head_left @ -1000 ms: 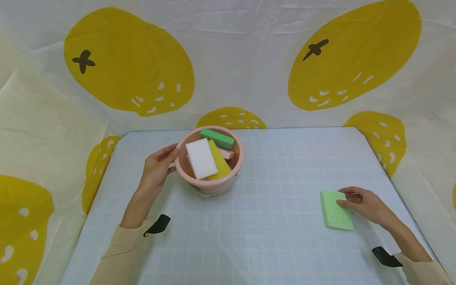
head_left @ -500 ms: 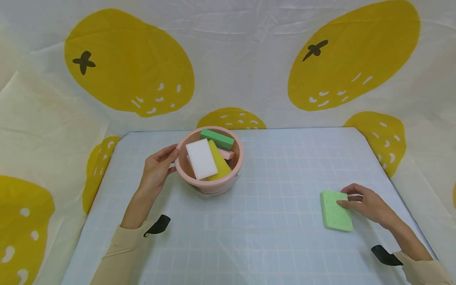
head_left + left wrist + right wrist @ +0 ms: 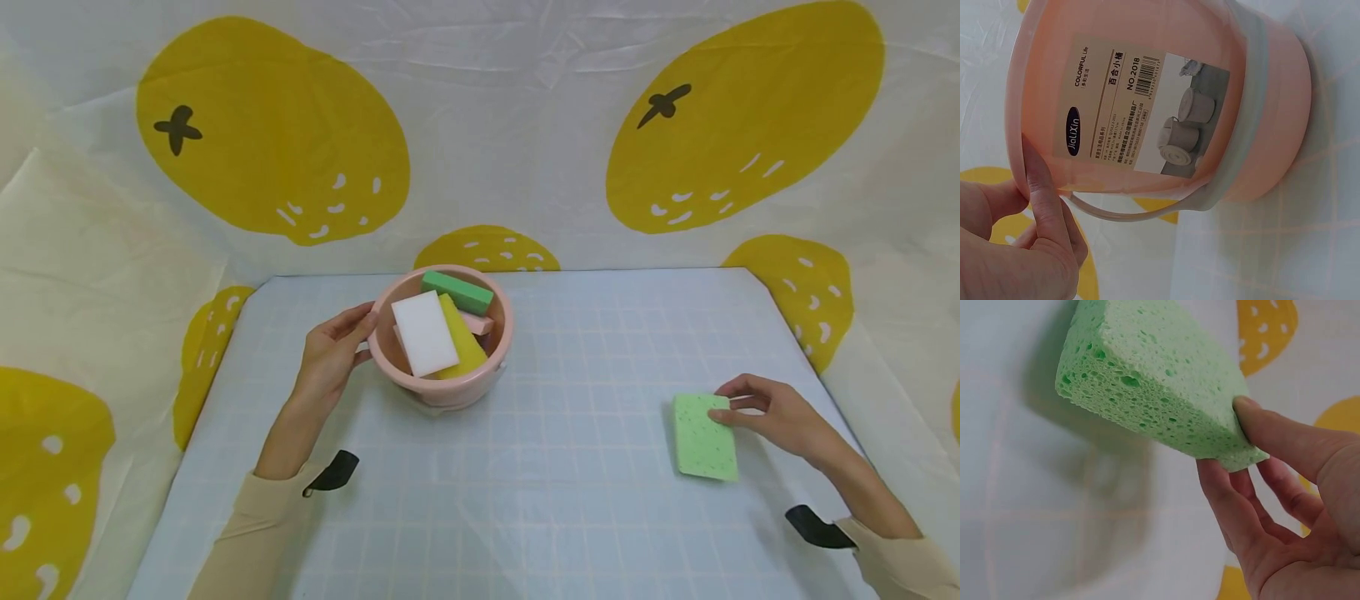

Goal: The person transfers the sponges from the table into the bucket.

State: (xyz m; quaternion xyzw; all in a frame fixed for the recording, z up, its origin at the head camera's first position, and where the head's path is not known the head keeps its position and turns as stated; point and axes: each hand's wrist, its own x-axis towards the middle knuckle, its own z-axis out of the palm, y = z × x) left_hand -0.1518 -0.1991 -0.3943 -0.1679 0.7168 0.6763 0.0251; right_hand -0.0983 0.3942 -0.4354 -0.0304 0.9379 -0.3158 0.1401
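A pink bucket (image 3: pixel 480 390) stands toward the back of the table, left of centre. My left hand (image 3: pixel 330 354) pinches its left rim between thumb and fingers; the left wrist view shows the bucket's printed label (image 3: pixel 1141 112) and handle (image 3: pixel 1129 215). Inside the bucket lie a white sponge block (image 3: pixel 425 333), a yellow piece (image 3: pixel 467 337), a green block (image 3: pixel 457 292) and a pink piece (image 3: pixel 477 323). On the right, my right hand (image 3: pixel 780 417) pinches a light green sponge (image 3: pixel 703 437) by its edge. In the right wrist view the sponge is raised off the table, its shadow below.
The table (image 3: pixel 570 500) has a pale blue checked cover. Behind and at both sides rises a white cloth (image 3: pixel 510 125) with big yellow fruit prints. Table surface lies between the bucket and the sponge.
My right hand has lifted the light green sponge slightly, and its face now tilts more toward the head camera. My left hand and the bucket have stayed put.
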